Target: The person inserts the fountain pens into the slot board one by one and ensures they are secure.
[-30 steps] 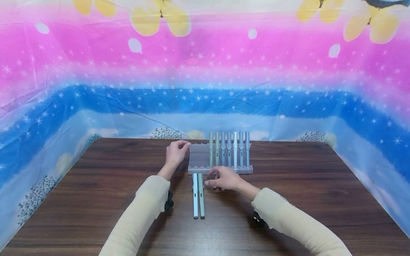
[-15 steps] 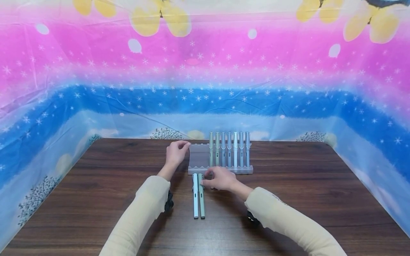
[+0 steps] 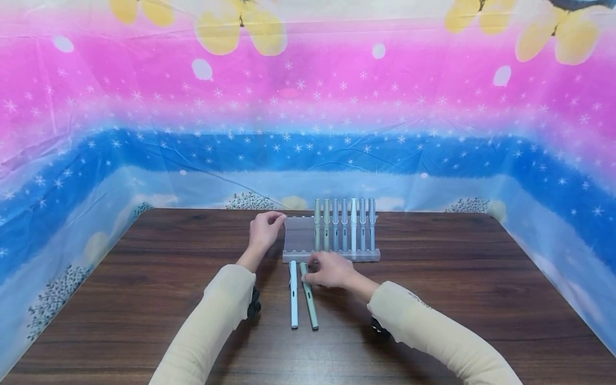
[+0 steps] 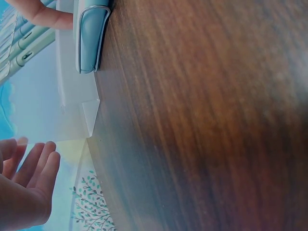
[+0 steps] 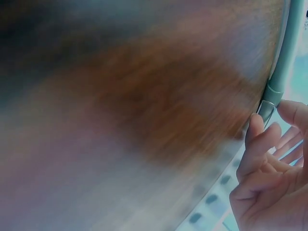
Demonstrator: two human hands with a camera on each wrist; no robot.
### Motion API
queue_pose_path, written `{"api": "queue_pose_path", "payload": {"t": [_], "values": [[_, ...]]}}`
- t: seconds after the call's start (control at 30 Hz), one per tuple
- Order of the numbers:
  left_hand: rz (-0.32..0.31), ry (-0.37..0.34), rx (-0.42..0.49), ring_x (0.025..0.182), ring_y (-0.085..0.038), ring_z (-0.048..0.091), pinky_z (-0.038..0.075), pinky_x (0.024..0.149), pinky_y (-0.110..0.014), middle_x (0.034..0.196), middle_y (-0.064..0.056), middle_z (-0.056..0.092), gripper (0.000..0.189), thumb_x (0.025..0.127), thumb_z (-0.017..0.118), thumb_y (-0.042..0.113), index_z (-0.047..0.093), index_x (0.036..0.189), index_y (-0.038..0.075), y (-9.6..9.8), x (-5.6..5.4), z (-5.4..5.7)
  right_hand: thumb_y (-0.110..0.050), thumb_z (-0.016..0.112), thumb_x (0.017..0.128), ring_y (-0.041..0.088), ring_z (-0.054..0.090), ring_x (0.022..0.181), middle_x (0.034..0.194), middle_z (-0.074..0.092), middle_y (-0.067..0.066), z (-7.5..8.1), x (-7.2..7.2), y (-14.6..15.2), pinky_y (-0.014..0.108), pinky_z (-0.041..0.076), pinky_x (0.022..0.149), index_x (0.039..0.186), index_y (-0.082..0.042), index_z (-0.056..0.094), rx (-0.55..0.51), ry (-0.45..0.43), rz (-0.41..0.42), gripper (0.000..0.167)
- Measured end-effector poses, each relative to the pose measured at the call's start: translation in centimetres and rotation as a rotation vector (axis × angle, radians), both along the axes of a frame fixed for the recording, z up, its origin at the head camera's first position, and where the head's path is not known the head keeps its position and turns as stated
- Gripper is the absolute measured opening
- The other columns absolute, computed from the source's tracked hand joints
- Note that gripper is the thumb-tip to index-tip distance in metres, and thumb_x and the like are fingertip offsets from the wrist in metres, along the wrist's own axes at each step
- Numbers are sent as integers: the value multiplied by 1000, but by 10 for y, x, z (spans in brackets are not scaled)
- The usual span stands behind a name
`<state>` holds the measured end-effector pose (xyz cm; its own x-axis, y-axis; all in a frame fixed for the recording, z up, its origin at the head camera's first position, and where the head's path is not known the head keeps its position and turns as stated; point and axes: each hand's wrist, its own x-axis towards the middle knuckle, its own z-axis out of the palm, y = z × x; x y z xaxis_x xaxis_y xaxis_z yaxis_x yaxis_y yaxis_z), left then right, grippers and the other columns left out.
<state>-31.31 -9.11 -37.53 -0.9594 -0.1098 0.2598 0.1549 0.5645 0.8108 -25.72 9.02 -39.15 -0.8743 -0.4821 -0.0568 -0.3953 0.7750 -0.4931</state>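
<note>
My left hand (image 3: 263,230) pinches the top left corner of a clear pen rack (image 3: 298,235) with thumb and index finger. Its other fingers (image 4: 45,168) are loosely bent in the left wrist view. In front of the rack, my right hand (image 3: 334,268) pinches a green pen (image 3: 310,303) by its cap; the right wrist view shows thumb and fingertips at the clip end of this green pen (image 5: 287,53). The pen lies slanted, its far end toward the right. To its left a light blue pen (image 3: 294,299) lies straight on the table, pointing at the rack.
Several pens (image 3: 344,224) in green, blue-grey and white stand in the right part of the rack, leaning back in its notches. Dark wood tabletop (image 3: 168,289) surrounds everything. Behind the table hangs a patterned cloth (image 3: 308,149) in pink and blue.
My right hand has moved left to the green pen and taken hold of its cap. The pen's near end has swung right, away from the light blue pen. My left hand has stayed put.
</note>
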Motion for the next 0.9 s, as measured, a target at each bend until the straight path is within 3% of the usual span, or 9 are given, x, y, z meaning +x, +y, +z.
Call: {"api": "queue_pose_path", "payload": {"t": [0.2, 0.7, 0.9], "values": [[0, 1, -5, 78, -23, 57, 41, 75, -37, 83, -11, 65, 24, 89, 54, 21, 66, 100, 4, 0, 0, 0, -23, 60, 81, 13, 53, 45, 59, 58, -3, -2, -2, 8, 27, 44, 43, 113, -6, 54, -87, -120, 6, 37], [2, 7, -15, 79, -24, 57, 41, 76, -37, 82, -10, 65, 24, 89, 54, 21, 66, 99, 4, 0, 1, 2, -17, 56, 86, 14, 46, 40, 54, 55, 6, 0, -5, 28, 27, 42, 42, 118, -6, 51, -119, -192, 53, 35], [-1, 2, -11, 79, -24, 57, 42, 76, -37, 83, -10, 65, 24, 89, 54, 21, 66, 99, 4, 0, 2, 1, -19, 52, 88, 13, 47, 39, 52, 54, 3, -3, -5, 30, 28, 42, 42, 119, -7, 52, -102, -154, 56, 33]]}}
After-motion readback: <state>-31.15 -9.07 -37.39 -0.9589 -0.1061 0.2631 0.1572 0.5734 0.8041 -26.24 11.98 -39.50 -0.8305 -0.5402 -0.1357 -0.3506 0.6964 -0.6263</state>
